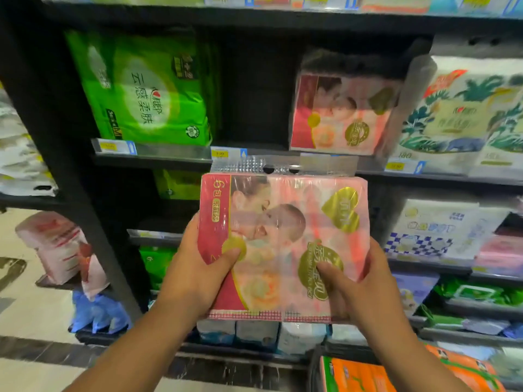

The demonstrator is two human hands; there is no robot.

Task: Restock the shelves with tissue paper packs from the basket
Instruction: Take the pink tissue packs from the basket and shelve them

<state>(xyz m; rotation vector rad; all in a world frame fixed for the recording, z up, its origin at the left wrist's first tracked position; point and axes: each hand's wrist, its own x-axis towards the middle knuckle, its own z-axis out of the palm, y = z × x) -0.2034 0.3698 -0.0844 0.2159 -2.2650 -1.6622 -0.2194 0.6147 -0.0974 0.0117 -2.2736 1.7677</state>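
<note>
I hold a pink and red tissue pack [283,222] up in front of the shelves, its printed face toward me. My left hand [198,267] grips its lower left edge, thumb on the front. My right hand [365,284] grips the lower right edge, thumb on the gold seal. A matching pink pack [339,117] stands on the upper shelf [175,154] right of a dark gap [254,94]. The basket [319,366] shows at bottom right with orange packs [356,374] in it.
A green pack [147,89] stands left of the gap. White leaf-print packs [458,117] fill the right of that shelf. Lower shelves hold white, blue-check, green and purple packs. A pink bag [62,247] and blue packs [96,312] sit on the floor at left.
</note>
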